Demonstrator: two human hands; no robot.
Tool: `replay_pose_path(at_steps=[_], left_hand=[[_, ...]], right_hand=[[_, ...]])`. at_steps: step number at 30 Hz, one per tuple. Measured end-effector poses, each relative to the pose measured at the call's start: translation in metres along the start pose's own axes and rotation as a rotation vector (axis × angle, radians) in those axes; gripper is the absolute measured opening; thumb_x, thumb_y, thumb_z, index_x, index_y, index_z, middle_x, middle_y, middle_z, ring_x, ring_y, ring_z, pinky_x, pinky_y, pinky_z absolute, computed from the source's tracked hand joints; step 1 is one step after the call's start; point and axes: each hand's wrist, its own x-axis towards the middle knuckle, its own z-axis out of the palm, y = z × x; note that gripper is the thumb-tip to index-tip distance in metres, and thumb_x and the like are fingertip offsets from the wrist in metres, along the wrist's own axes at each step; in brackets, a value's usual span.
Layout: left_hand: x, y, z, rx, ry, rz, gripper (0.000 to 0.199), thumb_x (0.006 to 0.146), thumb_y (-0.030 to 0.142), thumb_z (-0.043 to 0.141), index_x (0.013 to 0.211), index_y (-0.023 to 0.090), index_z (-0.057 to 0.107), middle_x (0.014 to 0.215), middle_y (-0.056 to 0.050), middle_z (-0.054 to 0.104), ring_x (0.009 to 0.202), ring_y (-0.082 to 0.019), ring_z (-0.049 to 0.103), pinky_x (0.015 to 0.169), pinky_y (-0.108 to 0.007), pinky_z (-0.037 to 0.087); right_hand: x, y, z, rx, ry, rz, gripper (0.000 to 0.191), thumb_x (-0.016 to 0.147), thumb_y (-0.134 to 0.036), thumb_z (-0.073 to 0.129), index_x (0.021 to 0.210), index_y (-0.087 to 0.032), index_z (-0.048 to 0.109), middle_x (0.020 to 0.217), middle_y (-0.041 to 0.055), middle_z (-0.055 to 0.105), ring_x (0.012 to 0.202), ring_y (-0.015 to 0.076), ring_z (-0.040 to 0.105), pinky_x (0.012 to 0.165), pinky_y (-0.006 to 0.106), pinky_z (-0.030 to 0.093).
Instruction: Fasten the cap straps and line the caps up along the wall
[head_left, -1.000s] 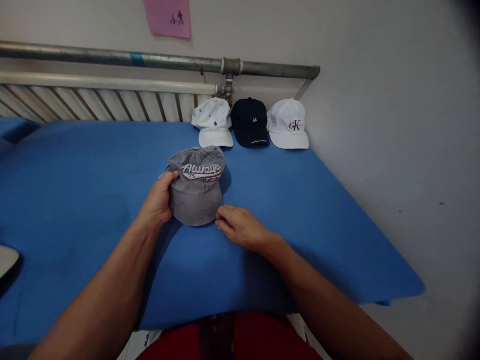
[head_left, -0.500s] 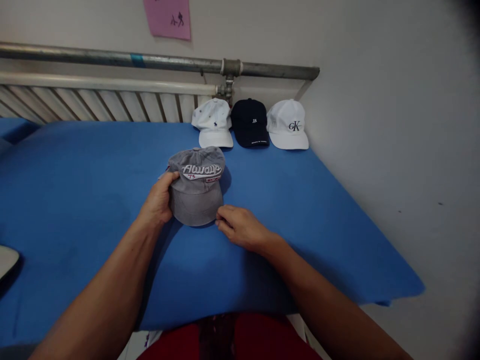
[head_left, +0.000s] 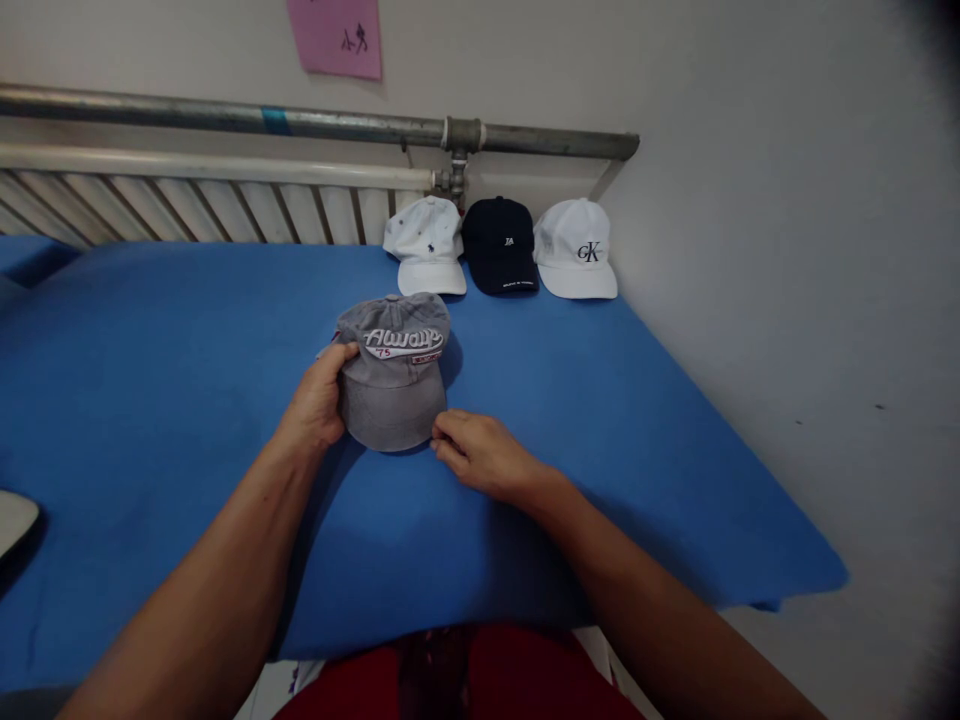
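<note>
A grey baseball cap with "Always" lettering is held a little above the blue-covered table, brim toward me. My left hand is closed on the cap's left side, thumb on the front and the other fingers hidden behind it. At the brim's lower right edge, the fingers of my right hand are pinched together on the rim. Along the back stand a white cap with a small dark emblem, a black cap and another white cap with "CK" lettering, side by side.
A radiator and a metal pipe run behind the table. The wall borders its right side. A pale rounded object lies at the left edge of view. A pink paper hangs above.
</note>
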Motion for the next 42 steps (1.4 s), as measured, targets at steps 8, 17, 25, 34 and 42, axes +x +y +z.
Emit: replay_pose_path(at_steps=[8, 17, 25, 34, 42], left_hand=[[-0.0017, 0.001, 0.001, 0.005, 0.015, -0.005, 0.005, 0.068, 0.023, 0.065, 0.069, 0.02, 0.069, 0.065, -0.001, 0.072, 0.071, -0.023, 0.07, 0.071, -0.033, 0.061], [-0.0012, 0.0019, 0.0026, 0.013, 0.019, -0.02, 0.006, 0.068, 0.023, 0.064, 0.069, 0.02, 0.069, 0.067, -0.002, 0.073, 0.074, -0.023, 0.071, 0.071, -0.032, 0.061], [-0.001, 0.0004, 0.0006, 0.007, -0.002, 0.008, 0.006, 0.066, 0.025, 0.067, 0.071, 0.021, 0.068, 0.067, -0.001, 0.073, 0.076, -0.024, 0.072, 0.075, -0.035, 0.061], [0.0002, -0.0009, -0.0013, 0.001, -0.031, 0.004, 0.007, 0.067, 0.025, 0.067, 0.072, 0.021, 0.068, 0.07, -0.003, 0.074, 0.084, -0.028, 0.072, 0.076, -0.038, 0.06], [-0.0009, 0.0003, -0.0007, 0.012, -0.009, -0.004, 0.008, 0.066, 0.025, 0.067, 0.072, 0.02, 0.069, 0.066, -0.002, 0.072, 0.072, -0.023, 0.071, 0.073, -0.033, 0.06]], right_hand=[[0.0005, 0.0022, 0.0017, -0.004, 0.005, -0.007, 0.012, 0.089, -0.014, 0.05, 0.078, -0.019, 0.051, 0.082, 0.0013, 0.058, 0.074, 0.0136, 0.052, 0.068, 0.026, 0.037], [0.0002, 0.0, 0.0002, -0.005, -0.002, 0.003, 0.011, 0.089, -0.013, 0.051, 0.08, -0.018, 0.052, 0.083, 0.0016, 0.06, 0.074, 0.0131, 0.053, 0.068, 0.026, 0.037], [0.0003, 0.0002, -0.0001, -0.003, -0.006, 0.009, 0.01, 0.089, -0.014, 0.05, 0.08, -0.019, 0.053, 0.084, 0.0018, 0.061, 0.074, 0.0136, 0.054, 0.069, 0.026, 0.038], [0.0, -0.0008, -0.0002, -0.011, -0.003, 0.007, 0.012, 0.09, -0.015, 0.049, 0.079, -0.019, 0.052, 0.083, 0.0022, 0.06, 0.074, 0.0143, 0.054, 0.068, 0.027, 0.038], [-0.0008, -0.0021, -0.0011, -0.008, -0.009, 0.013, 0.011, 0.089, -0.013, 0.049, 0.081, -0.018, 0.054, 0.085, 0.0028, 0.061, 0.075, 0.0145, 0.054, 0.069, 0.028, 0.039]])
